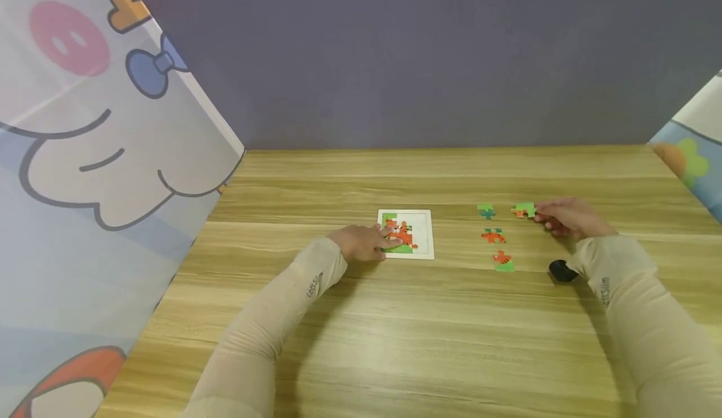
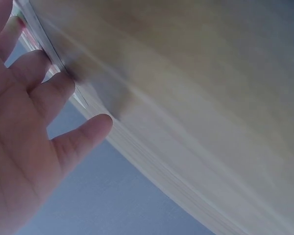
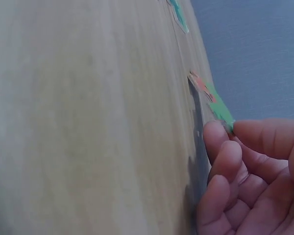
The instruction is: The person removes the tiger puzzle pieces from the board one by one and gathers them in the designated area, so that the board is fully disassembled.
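Crosswise, puzzle piece [image 1: 526,208], orange end leftward

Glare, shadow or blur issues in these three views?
Head: pale glare on the near tabletop, soft shadows beside the left sleeve and right sleeve; left wrist: tabletop smeary, left hand clearer; right wrist: dark shadow beside the right hand, wood grain soft.

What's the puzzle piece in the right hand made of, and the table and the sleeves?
The puzzle piece pinched in the right hand: maybe cardboard or thin wood, since it looks thin and flat, with a printed face. The table: wood or a wood-look sheet, faintly shiny, with streaky grain. The sleeves: probably stretchy cloth, matte, because they wrinkle softly.
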Available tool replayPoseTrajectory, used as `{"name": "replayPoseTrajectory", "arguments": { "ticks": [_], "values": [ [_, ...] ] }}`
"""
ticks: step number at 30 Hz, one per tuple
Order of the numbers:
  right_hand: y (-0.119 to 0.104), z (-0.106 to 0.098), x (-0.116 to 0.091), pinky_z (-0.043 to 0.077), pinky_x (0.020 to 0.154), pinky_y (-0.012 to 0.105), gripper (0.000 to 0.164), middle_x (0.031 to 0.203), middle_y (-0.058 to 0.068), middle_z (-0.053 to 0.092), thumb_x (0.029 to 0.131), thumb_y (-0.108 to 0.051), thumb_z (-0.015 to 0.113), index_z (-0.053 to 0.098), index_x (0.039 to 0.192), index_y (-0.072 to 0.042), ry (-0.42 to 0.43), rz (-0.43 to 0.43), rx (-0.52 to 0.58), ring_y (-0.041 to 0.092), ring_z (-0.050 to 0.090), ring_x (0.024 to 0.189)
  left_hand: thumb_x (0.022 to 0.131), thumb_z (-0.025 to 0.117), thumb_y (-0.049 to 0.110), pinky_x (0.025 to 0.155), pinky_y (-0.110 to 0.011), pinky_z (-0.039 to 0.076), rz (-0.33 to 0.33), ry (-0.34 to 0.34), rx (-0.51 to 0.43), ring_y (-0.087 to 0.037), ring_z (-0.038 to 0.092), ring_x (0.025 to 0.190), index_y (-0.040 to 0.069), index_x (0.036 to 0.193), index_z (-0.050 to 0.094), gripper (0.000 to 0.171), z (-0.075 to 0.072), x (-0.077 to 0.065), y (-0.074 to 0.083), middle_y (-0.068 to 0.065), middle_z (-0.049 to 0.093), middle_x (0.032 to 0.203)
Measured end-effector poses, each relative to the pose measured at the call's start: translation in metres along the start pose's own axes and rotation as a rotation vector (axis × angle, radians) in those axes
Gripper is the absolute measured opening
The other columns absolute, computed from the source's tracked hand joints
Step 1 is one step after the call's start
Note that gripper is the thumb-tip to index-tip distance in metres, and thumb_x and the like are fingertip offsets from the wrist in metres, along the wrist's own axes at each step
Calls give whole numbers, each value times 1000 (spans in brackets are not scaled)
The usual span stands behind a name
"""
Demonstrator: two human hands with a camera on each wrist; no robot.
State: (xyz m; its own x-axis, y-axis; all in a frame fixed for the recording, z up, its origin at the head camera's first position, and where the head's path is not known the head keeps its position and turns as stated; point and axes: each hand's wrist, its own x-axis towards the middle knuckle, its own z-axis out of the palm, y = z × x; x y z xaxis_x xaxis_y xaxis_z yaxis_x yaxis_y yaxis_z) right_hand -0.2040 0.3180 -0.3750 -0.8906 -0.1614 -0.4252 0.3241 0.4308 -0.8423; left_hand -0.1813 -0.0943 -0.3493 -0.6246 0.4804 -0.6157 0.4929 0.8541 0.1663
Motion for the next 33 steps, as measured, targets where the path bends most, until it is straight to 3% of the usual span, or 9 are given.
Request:
{"name": "replayPoseTrajectory", "arguments": {
  "ticks": [2, 11, 14, 17, 22, 29, 33],
  "values": [
    [-2, 0, 0, 50, 61, 19, 54, 78, -16, 63, 102, -16, 42, 25, 141, 18, 2, 3, -2, -1, 54, 63, 101, 46, 33, 110, -41, 30, 0, 1, -7, -18, 5, 146, 41, 149, 23, 54, 0, -1, 0, 9, 5, 159],
    [-8, -1, -4, 52, 64, 21, 55, 78, -18, 63, 101, -16, 47, 27, 142, 15, 39, 2, -19, 1, 56, 67, 101, 47, 32, 101, -35, 39, 11, 12, -24, -18, 5, 146, 41, 149, 24, 54, 0, -2, 0, 10, 5, 159],
    [-12, 1, -6, 52, 65, 23, 57, 78, -16, 62, 100, -19, 49, 29, 142, 14, 63, -18, -90, 2, 56, 68, 101, 47, 32, 87, -31, 46, 17, 13, -17, -19, 5, 146, 41, 149, 23, 54, 0, -2, 0, 9, 4, 159],
    [-18, 8, -6, 52, 64, 24, 59, 77, -12, 60, 99, -23, 51, 32, 142, 13, 79, -44, -176, 3, 54, 67, 102, 46, 32, 80, -29, 46, 14, 13, 7, -20, 5, 146, 41, 149, 21, 55, 0, -1, 0, 9, 3, 159],
    [-26, 24, 0, 50, 61, 26, 54, 75, -5, 61, 98, -20, 52, 39, 139, 13, 86, -101, -253, 6, 52, 62, 102, 45, 32, 86, -30, 46, 23, 8, 47, -22, 5, 146, 40, 150, 20, 55, 0, 1, 0, 7, 4, 160],
    [-36, 47, 7, 45, 56, 24, 50, 64, -2, 55, 97, -18, 55, 44, 135, 14, 60, -148, -220, 7, 46, 56, 102, 45, 33, 100, -36, 41, 15, 7, 18, -21, 5, 146, 40, 150, 22, 54, 0, 0, 0, 7, 5, 159],
    [-42, 56, 9, 42, 53, 24, 49, 62, -2, 52, 97, -17, 54, 44, 135, 13, 39, -160, -228, 7, 42, 53, 102, 45, 33, 89, -33, 46, 12, 3, 8, -20, 4, 146, 41, 150, 22, 54, 0, 0, 0, 8, 4, 159]
  ]
}}
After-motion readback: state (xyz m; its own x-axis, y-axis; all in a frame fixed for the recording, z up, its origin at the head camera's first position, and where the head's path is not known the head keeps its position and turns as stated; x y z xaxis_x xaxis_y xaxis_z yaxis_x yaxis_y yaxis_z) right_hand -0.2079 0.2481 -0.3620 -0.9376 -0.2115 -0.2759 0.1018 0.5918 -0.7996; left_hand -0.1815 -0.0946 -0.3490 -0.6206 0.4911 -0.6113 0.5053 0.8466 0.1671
